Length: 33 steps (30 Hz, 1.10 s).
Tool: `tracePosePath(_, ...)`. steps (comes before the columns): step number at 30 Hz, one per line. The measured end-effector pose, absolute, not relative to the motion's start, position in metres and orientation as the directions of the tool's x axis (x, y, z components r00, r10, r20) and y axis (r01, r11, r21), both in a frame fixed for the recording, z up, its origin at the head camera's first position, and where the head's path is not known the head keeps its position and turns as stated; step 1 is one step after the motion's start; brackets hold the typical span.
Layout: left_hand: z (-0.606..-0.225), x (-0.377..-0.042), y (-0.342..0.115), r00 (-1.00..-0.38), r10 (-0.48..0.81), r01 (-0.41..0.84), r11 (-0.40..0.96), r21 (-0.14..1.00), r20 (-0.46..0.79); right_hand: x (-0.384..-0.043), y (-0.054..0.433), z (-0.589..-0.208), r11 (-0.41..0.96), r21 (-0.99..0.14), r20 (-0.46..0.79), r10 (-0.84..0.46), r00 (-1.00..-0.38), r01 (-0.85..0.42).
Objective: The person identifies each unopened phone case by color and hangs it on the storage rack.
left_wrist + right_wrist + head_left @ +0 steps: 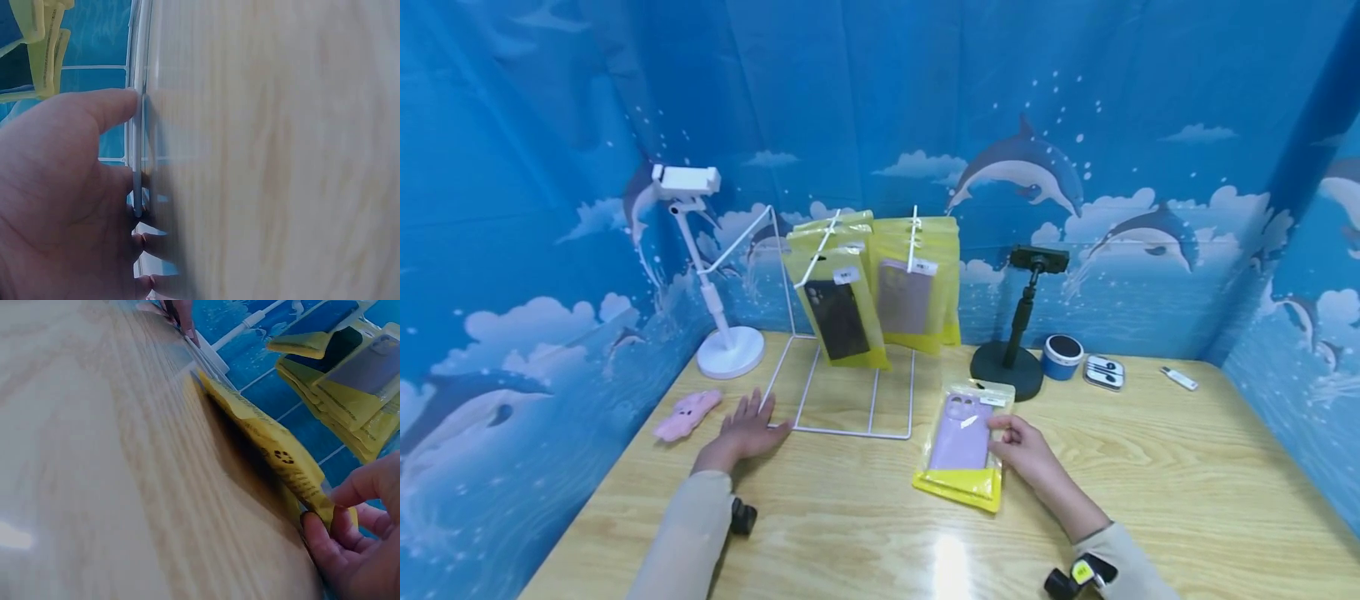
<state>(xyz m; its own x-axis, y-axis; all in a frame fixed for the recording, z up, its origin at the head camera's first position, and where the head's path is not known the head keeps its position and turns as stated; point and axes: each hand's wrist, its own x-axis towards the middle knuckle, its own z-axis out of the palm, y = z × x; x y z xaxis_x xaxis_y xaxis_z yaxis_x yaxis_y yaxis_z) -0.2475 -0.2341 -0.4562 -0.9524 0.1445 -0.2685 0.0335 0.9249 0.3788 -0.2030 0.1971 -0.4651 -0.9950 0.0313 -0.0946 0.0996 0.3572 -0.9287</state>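
Note:
My right hand (pixel 1022 450) pinches the right edge of a clear-and-yellow packaged phone case (pixel 961 433), a lilac case showing through its front. The right wrist view shows the packet's yellow back (pixel 269 444) tilted up off the table, between thumb and fingers. Flat on the table, my left hand (pixel 748 433) lies with fingers spread over the front left corner of a white wire display rack (pixel 850 431). Its thumb touches the base wire (pixel 138 156) in the left wrist view. Packaged phone cases hang from the rack's hooks, a black one (pixel 838 321) and a lilac one (pixel 906 300) in front.
A white phone stand (pixel 730 352) and a pink plush item (pixel 687 415) are at the left. Right of the rack are a black phone stand (pixel 1007 368), a blue round container (pixel 1062 358), boxed earphones (pixel 1104 372) and a white USB-stick-like item (pixel 1180 378). A dolphin-print curtain (pixel 865 100) stands behind.

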Motion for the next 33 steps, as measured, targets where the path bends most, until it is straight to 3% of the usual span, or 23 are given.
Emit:
tracePosePath(11,-0.457,-0.246,-0.233,-0.954,0.146,0.035,0.92,0.389,-0.261,-0.183,0.23,-0.445,0.325,-0.944,-0.056,0.036,-0.998,0.065)
tracePosePath(16,-0.459,-0.247,-0.234,-0.954,0.146,0.037,0.925,0.378,-0.263,-0.172,0.246,-0.42,0.304,-0.947,0.112,0.01,-0.994,-0.103)
tracePosePath(21,-0.459,-0.248,-0.235,-0.95,0.144,0.033,0.929,0.368,-0.279,-0.164,0.254,-0.394,0.093,-0.943,0.318,-0.024,-0.948,-0.319)
tracePosePath(26,-0.459,-0.25,-0.236,-0.948,0.148,0.033,0.926,0.376,-0.281,-0.161,0.242,-0.364,-0.106,-0.851,0.518,-0.02,-0.855,-0.514)
tracePosePath(33,-0.459,-0.25,-0.235,-0.95,0.143,0.032,0.929,0.37,-0.277,-0.164,0.201,-0.327,-0.056,-0.829,0.559,-0.112,-0.822,-0.556)
